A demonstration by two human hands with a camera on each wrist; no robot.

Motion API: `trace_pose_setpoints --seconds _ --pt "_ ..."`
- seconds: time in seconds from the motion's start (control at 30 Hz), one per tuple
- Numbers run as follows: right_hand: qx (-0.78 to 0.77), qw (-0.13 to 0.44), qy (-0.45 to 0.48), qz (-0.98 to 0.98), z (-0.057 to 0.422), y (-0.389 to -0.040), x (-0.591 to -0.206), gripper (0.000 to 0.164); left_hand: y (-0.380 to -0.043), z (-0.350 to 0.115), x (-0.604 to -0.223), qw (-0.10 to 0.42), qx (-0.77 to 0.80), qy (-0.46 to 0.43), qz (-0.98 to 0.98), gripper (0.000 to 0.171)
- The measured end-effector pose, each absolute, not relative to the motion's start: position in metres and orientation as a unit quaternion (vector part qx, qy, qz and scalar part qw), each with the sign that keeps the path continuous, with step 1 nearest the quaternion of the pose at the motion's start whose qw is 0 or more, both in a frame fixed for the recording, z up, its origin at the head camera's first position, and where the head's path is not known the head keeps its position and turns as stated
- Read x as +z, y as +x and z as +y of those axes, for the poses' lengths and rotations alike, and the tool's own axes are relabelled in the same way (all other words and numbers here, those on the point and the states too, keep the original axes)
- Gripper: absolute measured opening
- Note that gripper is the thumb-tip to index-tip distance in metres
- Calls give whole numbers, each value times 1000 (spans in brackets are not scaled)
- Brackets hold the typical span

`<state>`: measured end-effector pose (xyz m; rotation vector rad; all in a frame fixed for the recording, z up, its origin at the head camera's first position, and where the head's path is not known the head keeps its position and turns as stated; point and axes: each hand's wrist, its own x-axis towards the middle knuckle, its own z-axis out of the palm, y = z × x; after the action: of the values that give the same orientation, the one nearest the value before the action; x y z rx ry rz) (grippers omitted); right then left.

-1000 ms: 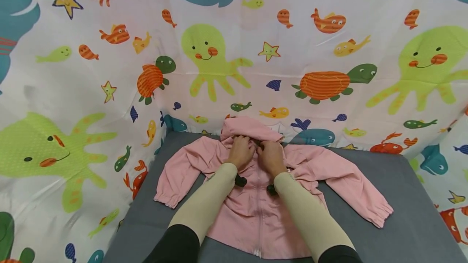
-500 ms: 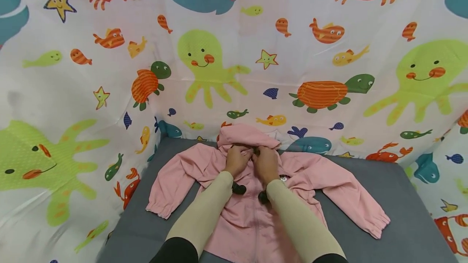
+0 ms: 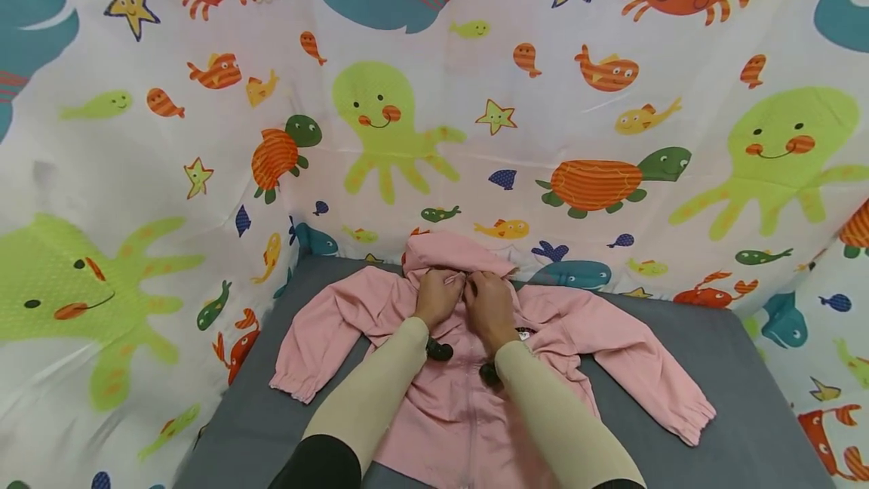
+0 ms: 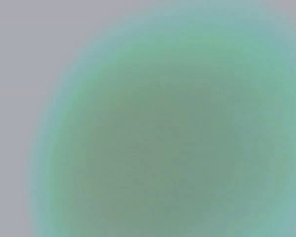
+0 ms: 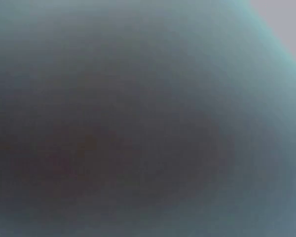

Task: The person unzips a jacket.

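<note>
A pink hooded jacket (image 3: 434, 429) lies spread front up, its zip running down the middle and both sleeves out to the sides. At its collar, just below the hood (image 3: 455, 251), my left hand (image 3: 437, 296) pinches the fabric with curled fingers. Right beside it, my right hand (image 3: 490, 308) pinches the other side of the collar near the zip's top. The fingertips nearly meet, and what lies between them is too small to make out. Both wrist views are blurred and show no detail.
The jacket rests on a grey surface (image 3: 679, 338). A white sheet (image 3: 434, 36) printed with sea animals hangs behind and along the sides. Dark wrist-worn devices hang under both wrists, above the jacket's chest.
The head view has tilted slightly, so the jacket sits a little lower in it. Both hands stay at the collar, with small shifts of the fingers.
</note>
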<state>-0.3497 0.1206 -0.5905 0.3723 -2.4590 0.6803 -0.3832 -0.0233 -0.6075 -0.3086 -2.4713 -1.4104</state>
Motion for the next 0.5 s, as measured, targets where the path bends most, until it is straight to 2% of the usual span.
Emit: trace_pose_setpoints --seconds 0.23,0.37,0.5 --pt "167 284 222 -918 124 -337 -567 8 -380 -22 -575 207 -481 -98 -846 46" --pt "134 298 241 -914 126 -322 -554 6 -384 -24 -553 218 -489 -85 -840 47" --pt "118 285 258 -916 127 -297 -546 8 -385 -31 -540 233 -502 -61 -831 49"
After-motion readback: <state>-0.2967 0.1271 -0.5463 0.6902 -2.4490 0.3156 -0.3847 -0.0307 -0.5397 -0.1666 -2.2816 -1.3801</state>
